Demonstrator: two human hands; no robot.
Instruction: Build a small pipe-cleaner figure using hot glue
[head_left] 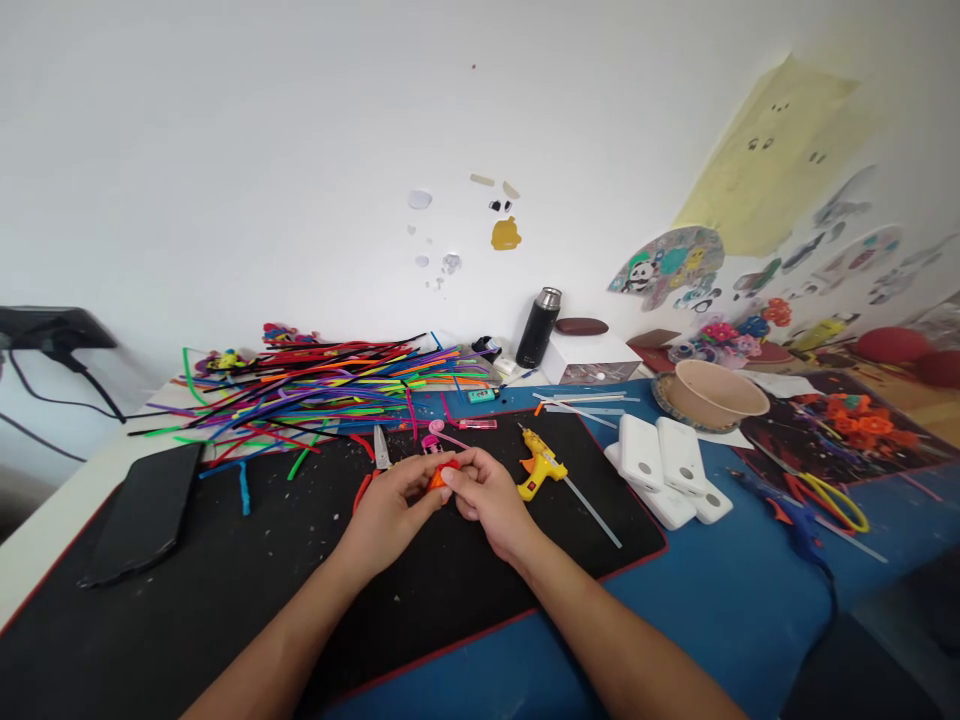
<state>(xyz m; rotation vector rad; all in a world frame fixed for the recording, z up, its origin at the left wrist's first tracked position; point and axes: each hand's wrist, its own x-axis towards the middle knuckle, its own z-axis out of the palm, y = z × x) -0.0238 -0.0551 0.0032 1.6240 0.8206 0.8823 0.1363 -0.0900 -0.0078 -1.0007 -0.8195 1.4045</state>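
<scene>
- Orange piece [436, 481]: held between both hands, over the far half of the black mat [247, 620]; mostly covered by fingers, exact shape cannot be told.
- Left hand [394, 508]: thumb and fingers pinching the orange piece from its left side.
- Right hand [491, 500]: thumb and fingers pinching the same piece from its right side; the two hands meet at the fingertips.
- Pliers [382, 448]: red-handled, on the mat just beyond the left hand, handles partly hidden.
- Yellow glue gun [545, 467]: lying on the mat near its right edge, a clear glue stick [594, 513] protruding from its rear.
- Black phone [146, 510]: flat, near the mat's left edge.
- Pipe cleaners [315, 398]: many colours, heaped along the mat's far edge and overhanging it.
- White boxes [640, 452]: piled on the blue worktop [600, 640], at the mat's right edge.
- Bowl [724, 398]: farther right, toward the worktop's back edge.
- Black flask [537, 332]: upright near the worktop's back edge.
</scene>
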